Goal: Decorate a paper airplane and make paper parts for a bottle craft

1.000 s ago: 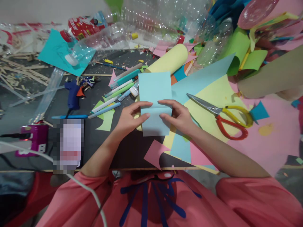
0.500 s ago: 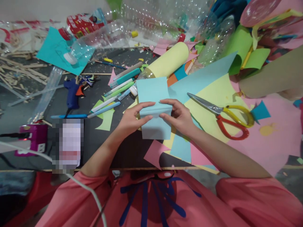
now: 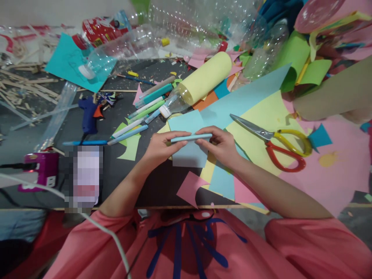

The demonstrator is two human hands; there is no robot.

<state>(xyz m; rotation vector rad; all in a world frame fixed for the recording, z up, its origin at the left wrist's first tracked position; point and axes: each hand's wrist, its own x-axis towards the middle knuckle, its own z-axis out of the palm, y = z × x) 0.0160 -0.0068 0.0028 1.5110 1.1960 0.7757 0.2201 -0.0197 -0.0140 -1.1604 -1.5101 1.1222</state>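
My left hand [image 3: 159, 146] and my right hand [image 3: 222, 146] pinch a piece of light blue paper [image 3: 191, 138] between thumbs and fingers, one at each end. It shows as a narrow folded strip, nearly edge-on and level. More light blue paper [image 3: 190, 155] shows below the strip and beyond it; whether it is joined to the held piece I cannot tell. Right of my right hand lie scissors [image 3: 269, 135] with one yellow and one red handle, blades parted. Just beyond the paper lies a clear bottle wrapped in yellow paper [image 3: 206, 77].
Several markers [image 3: 148, 106] lie left of the bottle. Farther left are a blue glue gun [image 3: 88, 114], a blurred phone [image 3: 87, 174] and a purple power block [image 3: 39, 170]. Clear plastic bottles [image 3: 186, 27] line the back. Pink paper [image 3: 334, 174] covers the right side.
The held paper has tipped from facing me, with its upper flap raised, to nearly edge-on. The bottle's neck behind it now shows. Both hands have stayed almost in place.
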